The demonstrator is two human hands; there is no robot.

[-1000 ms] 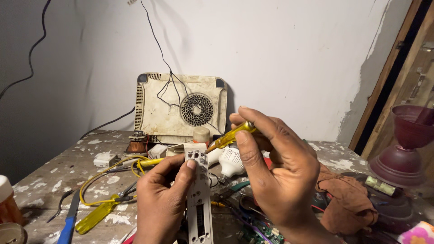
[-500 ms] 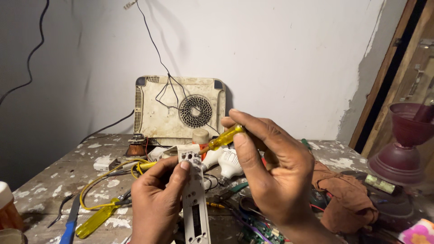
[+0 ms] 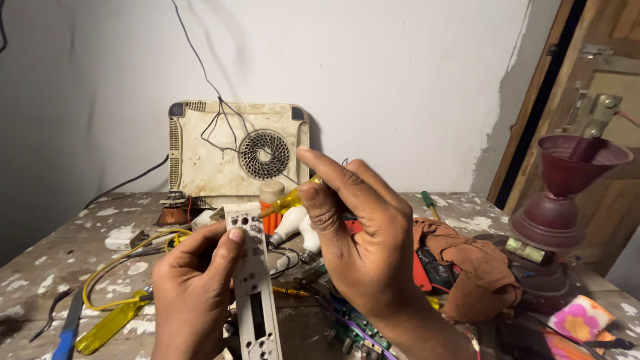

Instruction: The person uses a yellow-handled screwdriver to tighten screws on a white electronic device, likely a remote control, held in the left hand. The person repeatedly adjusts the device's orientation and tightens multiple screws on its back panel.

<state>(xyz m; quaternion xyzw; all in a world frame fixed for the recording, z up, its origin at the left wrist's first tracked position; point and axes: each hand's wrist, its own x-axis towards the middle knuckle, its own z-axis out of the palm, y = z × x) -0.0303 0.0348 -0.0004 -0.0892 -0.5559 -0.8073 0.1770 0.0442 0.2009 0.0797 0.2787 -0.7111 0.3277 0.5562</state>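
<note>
long perforated grey plastic panel [image 3: 253, 280] gripped in left hand [image 3: 193, 293], yellow translucent screwdriver [image 3: 288, 201] pinched in right hand [image 3: 363, 247]

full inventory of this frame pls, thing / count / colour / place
panel strip: 1, pale grey, long with holes, held upright at centre
small screwdriver: 1, yellow handle, tip at the strip's top
appliance casing: 1, dirty cream with round vent, leaning on the wall
bulbs: at least 2, white, behind the strip
big screwdriver: 1, yellow handle, table front left
blue-handled tool: 1, far left front
yellow wire: 1, looped, left of table
cloth: 1, brown, right of centre
funnel-shaped stand: 1, maroon, right
circuit board: 1, green, front centre
table: 1, paint-spattered wood
left hand: holds the strip
right hand: holds the small screwdriver
</note>
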